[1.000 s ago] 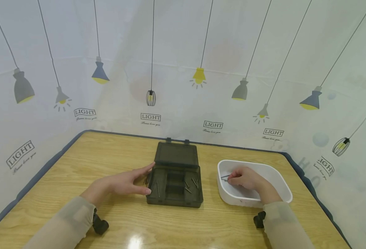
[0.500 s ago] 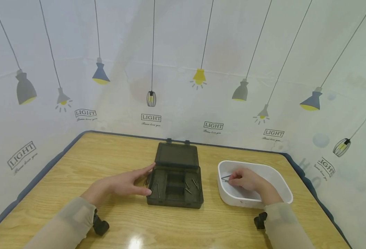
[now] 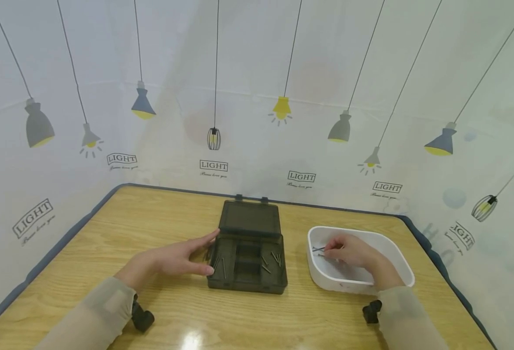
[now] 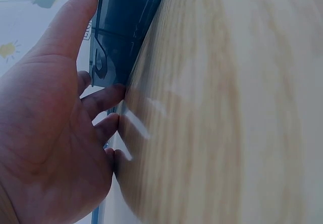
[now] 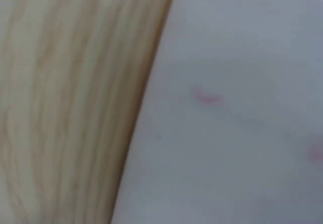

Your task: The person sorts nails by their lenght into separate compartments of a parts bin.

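Note:
An open dark translucent compartment box [image 3: 246, 283] lies in the middle of the table, lid tipped back. Thin metal screws [image 3: 265, 260] sit in its right compartment, and more screws [image 3: 223, 267] in the left one. My left hand [image 3: 176, 257] rests against the box's left side, thumb and fingers extended; in the left wrist view the hand [image 4: 55, 128] has its fingertips down at the table by the box. Inside a white tray [image 3: 357, 287], my right hand [image 3: 349, 252] pinches at a screw [image 3: 320, 255] with curled fingers. Other screws [image 3: 316, 249] lie beside those fingertips.
The wooden table [image 3: 161, 209] has a dark blue edge along its back and sides. Behind it hangs a white curtain [image 3: 248, 73] printed with lamps. Only the tray's outer wall [image 5: 227, 148] and table show in the right wrist view.
The right hand has shifted slightly within the tray, and the screws at its fingertips lie a little differently. The left hand stays at the box.

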The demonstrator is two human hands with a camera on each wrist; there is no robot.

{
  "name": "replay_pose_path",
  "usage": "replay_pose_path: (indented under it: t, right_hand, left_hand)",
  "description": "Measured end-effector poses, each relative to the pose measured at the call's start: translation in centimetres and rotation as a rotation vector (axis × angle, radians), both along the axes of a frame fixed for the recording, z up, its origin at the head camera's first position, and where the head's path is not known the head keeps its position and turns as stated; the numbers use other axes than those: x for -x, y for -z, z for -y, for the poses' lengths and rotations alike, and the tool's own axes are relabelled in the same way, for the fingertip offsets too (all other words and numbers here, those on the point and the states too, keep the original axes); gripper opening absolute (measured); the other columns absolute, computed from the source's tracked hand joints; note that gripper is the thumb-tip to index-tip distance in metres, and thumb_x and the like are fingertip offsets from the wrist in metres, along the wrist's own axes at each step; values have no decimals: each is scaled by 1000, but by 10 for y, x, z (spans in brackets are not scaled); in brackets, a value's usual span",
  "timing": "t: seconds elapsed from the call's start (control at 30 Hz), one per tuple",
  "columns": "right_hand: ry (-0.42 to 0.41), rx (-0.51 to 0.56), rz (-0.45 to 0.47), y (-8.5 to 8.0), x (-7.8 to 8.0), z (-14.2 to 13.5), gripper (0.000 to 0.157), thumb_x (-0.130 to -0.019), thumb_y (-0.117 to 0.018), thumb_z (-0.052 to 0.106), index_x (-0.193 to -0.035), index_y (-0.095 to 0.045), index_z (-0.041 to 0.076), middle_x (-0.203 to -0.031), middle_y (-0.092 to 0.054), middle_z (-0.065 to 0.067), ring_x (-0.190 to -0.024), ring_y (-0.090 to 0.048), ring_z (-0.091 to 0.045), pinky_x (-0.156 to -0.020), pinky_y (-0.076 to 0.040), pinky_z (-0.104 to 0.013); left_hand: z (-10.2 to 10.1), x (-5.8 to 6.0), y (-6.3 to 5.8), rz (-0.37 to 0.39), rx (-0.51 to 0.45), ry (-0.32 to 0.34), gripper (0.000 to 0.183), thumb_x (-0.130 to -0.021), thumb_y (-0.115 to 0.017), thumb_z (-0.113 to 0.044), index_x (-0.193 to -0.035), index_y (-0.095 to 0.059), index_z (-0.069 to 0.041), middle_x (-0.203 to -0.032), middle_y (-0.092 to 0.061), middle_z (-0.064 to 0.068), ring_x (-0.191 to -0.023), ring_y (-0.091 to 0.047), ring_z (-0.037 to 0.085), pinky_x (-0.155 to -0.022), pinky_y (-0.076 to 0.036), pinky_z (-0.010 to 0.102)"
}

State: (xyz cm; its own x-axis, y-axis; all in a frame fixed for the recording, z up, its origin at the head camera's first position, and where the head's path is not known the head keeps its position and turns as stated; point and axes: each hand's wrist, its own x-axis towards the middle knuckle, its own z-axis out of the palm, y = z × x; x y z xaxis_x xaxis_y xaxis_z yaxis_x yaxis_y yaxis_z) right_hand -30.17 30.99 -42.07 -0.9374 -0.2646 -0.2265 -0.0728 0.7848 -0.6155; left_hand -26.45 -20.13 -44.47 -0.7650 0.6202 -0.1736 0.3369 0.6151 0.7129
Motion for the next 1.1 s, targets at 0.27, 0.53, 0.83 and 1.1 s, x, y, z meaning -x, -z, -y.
replay_pose_path:
  t: [0.27, 0.53, 0.83, 1.1]
  right_hand:
    - [1, 41, -19, -6, -7, -4, 11, -104, -75, 20, -108, -73, 9, -98, -69, -4, -89, -61, -21, -78, -53, -33]
    - [16, 101, -23, -16, -20, -9, 24, -108, -71, 20, -128, -76, 8, -112, -72, -7, -93, -61, -22, -77, -56, -34]
    - [18, 199, -29, -21, -27, -1, 26, -113, -63, 22, -134, -72, 8, -115, -68, -13, -86, -58, -21, -73, -53, -33]
    - [-23, 299, -72, -39, -34, 20, 31, -115, -61, 25, -134, -65, 1, -95, -56, -8, -78, -53, -17, -66, -47, -29]
  left_hand:
    - [-1, -1, -1, 0, 0, -2, 108, -102, -74, -57, -179, -5, -27, -182, -29, 14, -168, -25, 42, -135, -20, 66]
    - [-1, -2, -3, 0, 7, -1, 108, -102, -74, -57, -179, -4, -27, -182, -29, 15, -168, -25, 42, -135, -20, 66]
    - [0, -3, -4, 7, 12, -11, 108, -102, -74, -58, -179, -4, -28, -182, -28, 14, -169, -24, 43, -135, -19, 66]
    - [0, -3, -5, 8, 11, -13, 108, -102, -74, -58, -179, -4, -28, -182, -28, 13, -169, -24, 42, -135, -19, 67]
